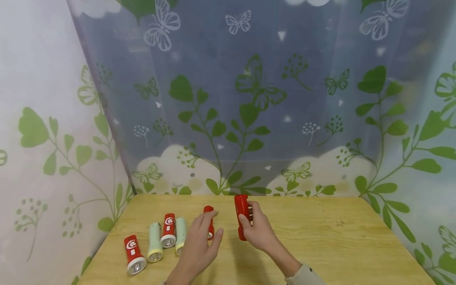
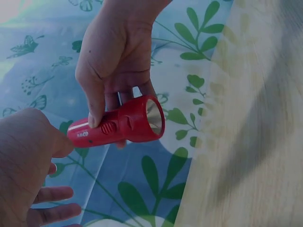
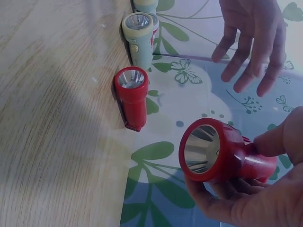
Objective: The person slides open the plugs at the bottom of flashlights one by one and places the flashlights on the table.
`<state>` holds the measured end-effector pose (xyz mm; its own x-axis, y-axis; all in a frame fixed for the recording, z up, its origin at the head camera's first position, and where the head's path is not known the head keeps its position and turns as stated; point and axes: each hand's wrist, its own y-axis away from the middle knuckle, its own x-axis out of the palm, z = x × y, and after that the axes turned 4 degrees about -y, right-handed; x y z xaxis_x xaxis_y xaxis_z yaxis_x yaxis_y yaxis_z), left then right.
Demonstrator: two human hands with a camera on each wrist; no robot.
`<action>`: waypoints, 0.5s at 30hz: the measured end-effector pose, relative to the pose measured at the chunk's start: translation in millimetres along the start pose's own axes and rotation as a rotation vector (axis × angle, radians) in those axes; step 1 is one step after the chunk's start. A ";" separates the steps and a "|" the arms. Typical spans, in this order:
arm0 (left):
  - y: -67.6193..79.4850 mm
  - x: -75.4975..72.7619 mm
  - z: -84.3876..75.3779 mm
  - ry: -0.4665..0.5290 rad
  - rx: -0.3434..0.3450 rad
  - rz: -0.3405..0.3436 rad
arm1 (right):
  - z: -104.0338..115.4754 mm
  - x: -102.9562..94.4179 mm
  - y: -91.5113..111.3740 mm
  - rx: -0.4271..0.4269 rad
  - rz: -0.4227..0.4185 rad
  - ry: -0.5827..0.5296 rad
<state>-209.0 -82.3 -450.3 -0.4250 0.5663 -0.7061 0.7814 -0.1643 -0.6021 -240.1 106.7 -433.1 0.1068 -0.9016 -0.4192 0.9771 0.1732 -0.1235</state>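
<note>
My right hand [image 1: 259,227] grips a red flashlight [image 1: 241,217] by its body, thumb along one side and fingers behind. It is raised above the table, and its wide lens end [image 3: 202,150] faces the right wrist camera. My left hand [image 1: 200,239] hovers to the left with fingers extended, holding nothing. A second, smaller red flashlight [image 3: 133,101] lies on the table, partly hidden behind the left hand in the head view. In the left wrist view the held flashlight [image 2: 118,124] shows a ridged switch and small white print near its tail.
Left of the hands, a red flashlight with a white rim [image 1: 134,255], a mint-green one [image 1: 155,242], another red-and-white one [image 1: 169,229] and another mint one [image 1: 180,233] lie on the wooden table [image 1: 331,245]. A leaf-patterned curtain [image 1: 221,99] hangs behind the table.
</note>
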 end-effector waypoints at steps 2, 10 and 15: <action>-3.0 -0.1 -2.5 0.015 0.013 -0.007 | 0.8 -1.2 1.2 -0.011 -0.004 0.005; -16.5 -0.4 -15.5 0.062 0.033 -0.035 | 1.5 -4.0 5.0 -0.038 -0.031 0.027; -24.7 1.2 -22.1 0.060 0.032 -0.042 | 2.1 -5.7 7.4 -0.055 -0.037 0.047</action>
<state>-218.7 -59.7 -428.0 -0.4278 0.6206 -0.6572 0.7480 -0.1652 -0.6428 -233.1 112.2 -429.7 0.0605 -0.8886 -0.4547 0.9686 0.1623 -0.1883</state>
